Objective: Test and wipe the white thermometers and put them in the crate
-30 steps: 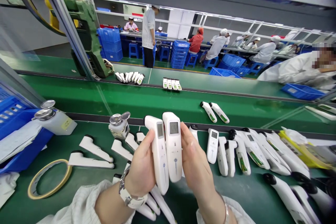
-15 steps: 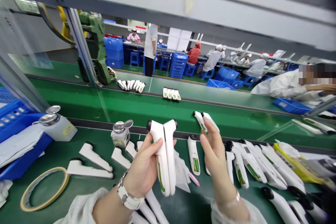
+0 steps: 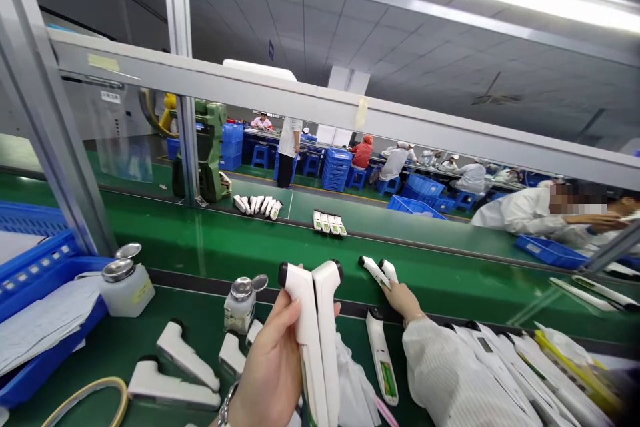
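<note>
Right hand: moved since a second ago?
Yes: right hand has reached forward, across the dark strip, to the two white devices on the green belt.

A dark green bench [image 3: 200, 310] spans the near side. At left on it sit a blue bin [image 3: 25, 385], a tape roll [image 3: 103, 383], a white bottle [image 3: 129, 295], a smaller jar [image 3: 239, 313] and two white devices [image 3: 187, 355]. Toward the middle lies a device with an open green compartment [image 3: 383, 363]; at right, a row of devices [image 3: 505, 361]. Beyond, a brighter green belt [image 3: 280, 250] carries two slim devices [image 3: 374, 271], right of centre.
</note>
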The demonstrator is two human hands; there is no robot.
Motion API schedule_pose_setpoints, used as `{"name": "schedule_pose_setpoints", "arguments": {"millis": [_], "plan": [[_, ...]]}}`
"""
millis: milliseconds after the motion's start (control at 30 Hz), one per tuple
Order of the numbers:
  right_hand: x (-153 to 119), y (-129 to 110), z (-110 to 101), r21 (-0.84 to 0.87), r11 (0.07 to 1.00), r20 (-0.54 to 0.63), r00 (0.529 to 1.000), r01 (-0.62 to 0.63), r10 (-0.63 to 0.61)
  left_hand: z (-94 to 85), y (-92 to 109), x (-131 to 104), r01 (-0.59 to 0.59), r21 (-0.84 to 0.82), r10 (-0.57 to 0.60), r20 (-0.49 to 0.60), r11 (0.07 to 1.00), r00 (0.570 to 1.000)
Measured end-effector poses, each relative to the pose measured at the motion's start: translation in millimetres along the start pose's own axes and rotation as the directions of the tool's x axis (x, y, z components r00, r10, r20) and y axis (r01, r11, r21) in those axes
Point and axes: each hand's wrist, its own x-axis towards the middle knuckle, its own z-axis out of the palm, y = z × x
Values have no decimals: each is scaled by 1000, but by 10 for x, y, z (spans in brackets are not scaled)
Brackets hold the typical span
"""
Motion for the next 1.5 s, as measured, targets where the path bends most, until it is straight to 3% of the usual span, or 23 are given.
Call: {"name": "schedule_pose_setpoints", "arguments": {"millis": [133,333,400,500,567,633,667,733,800,867,967,1067,1233,1500], "plan": [[-205,-139,-71,62,991,53,991,120,-124,-4,27,-10,12,-13,-11,7,1000,1000],[-1325,-203,-21,209,901,70,913,380,-402,-46,0,2,9,-19,-7,72,1000,997],[-1605,-187,11,240,885,95,898,399,-430,-57,-21,13,13,-19,-11,85,1000,996],[-1795,-199,-51,263,890,109,905,374,-412,-62,-49,24,22,-27,-20,94,999,995],[-1851,-280,-214,287,885,99,907,368,-409,-62,-66,27,33,-31,-31,90,999,995],[-1927,-439,-446,454,831,156,890,321,-429,-65,-82,28,36,-23,-34,83,999,996],[-1979,-543,-563,615,754,230,863,230,-450,-69,-91,28,37,-13,-36,79,999,996],[-2093,-768,-744,859,509,369,755,-55,-542,-79,-107,29,46,19,-47,73,999,996],[-2182,-969,-811,921,264,389,642,-286,-661,-91,-113,34,51,58,-56,74,997,996],[-2215,-1103,-772,909,95,340,589,-406,-733,-103,-106,46,32,100,-41,84,994,996],[-2168,-1171,-645,889,-34,279,601,-456,-749,-123,-80,82,-41,155,24,110,987,994],[-2093,-1167,-605,896,-69,250,628,-438,-737,-146,-79,133,-77,197,57,107,977,993],[-2058,-1203,-709,946,-46,209,712,-321,-671,-171,-152,235,-166,231,152,74,959,986],[-2068,-1195,-689,943,11,261,720,-332,-643,-232,-175,348,-127,314,128,19,941,992]]}}
